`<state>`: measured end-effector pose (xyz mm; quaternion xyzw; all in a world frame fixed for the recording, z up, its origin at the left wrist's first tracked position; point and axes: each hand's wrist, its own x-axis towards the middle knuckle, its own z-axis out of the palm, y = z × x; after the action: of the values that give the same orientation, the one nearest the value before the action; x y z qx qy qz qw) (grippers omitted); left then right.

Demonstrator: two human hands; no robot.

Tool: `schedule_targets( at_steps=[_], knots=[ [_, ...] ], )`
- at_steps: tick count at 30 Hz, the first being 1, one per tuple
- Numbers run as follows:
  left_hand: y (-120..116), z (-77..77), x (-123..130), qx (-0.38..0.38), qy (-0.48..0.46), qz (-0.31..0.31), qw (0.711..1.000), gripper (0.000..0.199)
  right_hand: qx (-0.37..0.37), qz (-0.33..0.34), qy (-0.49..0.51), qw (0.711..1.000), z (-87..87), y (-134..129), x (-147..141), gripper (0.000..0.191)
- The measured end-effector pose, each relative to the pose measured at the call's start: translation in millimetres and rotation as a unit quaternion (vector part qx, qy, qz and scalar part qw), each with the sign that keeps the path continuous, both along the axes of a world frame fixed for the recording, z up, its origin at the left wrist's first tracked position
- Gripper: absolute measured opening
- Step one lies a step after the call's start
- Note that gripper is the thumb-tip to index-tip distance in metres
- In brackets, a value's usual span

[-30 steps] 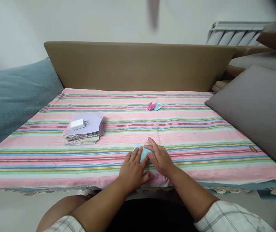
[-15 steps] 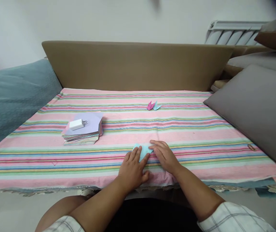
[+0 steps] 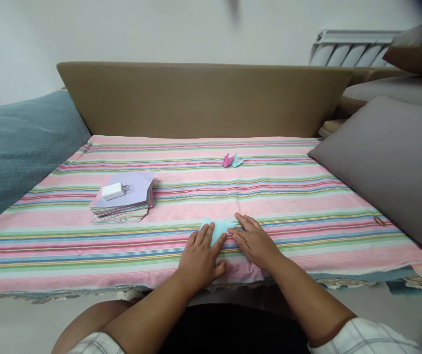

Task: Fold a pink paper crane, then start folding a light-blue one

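The left hand (image 3: pixel 199 253) lies palm down with its fingers spread, the fingertips pressing on a small piece of light blue paper (image 3: pixel 218 231). The paper lies flat on a striped cloth (image 3: pixel 181 196), mostly ahead of the left hand and between the two hands, its left part under those fingers. The right hand (image 3: pixel 255 241) is half open, palm down, fingers slightly apart, with its fingertips at the right end of the paper; whether they press on it is hard to tell.

Beyond the hands, near the back of the cloth, a pink folded paper (image 3: pixel 227 160) and a pale blue folded paper (image 3: pixel 236 161) stand side by side. Well to the left of the hands is a stack of coloured paper (image 3: pixel 137 189), with a white plug adapter (image 3: pixel 112 191) lying on top. Far to the right, a small brown ring-shaped object (image 3: pixel 379 221) rests near a large grey cushion (image 3: pixel 388 167). A brown backrest (image 3: pixel 203 101) runs behind the cloth, and a blue-green cushion (image 3: pixel 26 147) leans at the left.
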<state>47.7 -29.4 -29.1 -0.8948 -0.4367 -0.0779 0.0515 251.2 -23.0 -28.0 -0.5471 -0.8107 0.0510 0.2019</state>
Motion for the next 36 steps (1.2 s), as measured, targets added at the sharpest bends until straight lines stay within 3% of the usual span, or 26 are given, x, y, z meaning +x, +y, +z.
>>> schedule_targets(
  at_steps=[6,19,25,27,31,32,36],
  knots=[
    [0.2,1.1,-0.2,0.004,0.0,-0.001,1.0,0.066,-0.016,-0.042,-0.028,0.999,1.9,0.3,5.4,0.039],
    [0.6,1.2,-0.7,-0.007,-0.003,-0.003,1.0,0.065,-0.013,-0.068,-0.019,0.997,-0.1,5.1,6.6,0.037],
    [0.4,1.5,-0.4,-0.002,-0.006,-0.003,1.0,0.066,0.051,-0.12,0.017,0.991,2.6,6.3,6.4,0.035],
    [0.5,0.8,-0.5,-0.002,-0.01,-0.002,1.0,0.065,0.08,-0.08,0.033,0.993,5.0,2.1,0.0,0.032],
    [1.2,1.2,-2.3,-0.009,-0.005,-0.01,1.0,0.067,0.062,0.141,-0.02,0.988,6.7,-9.6,-19.6,0.049],
    [1.4,1.7,-2.8,-0.013,-0.001,-0.015,1.0,0.068,0.046,0.168,-0.027,0.984,6.1,-11.6,-23.3,0.055],
    [1.6,3.6,-3.0,-0.014,0.004,-0.017,1.0,0.07,-0.006,0.168,-0.032,0.985,1.6,-13.3,-26.3,0.067]
  ],
)
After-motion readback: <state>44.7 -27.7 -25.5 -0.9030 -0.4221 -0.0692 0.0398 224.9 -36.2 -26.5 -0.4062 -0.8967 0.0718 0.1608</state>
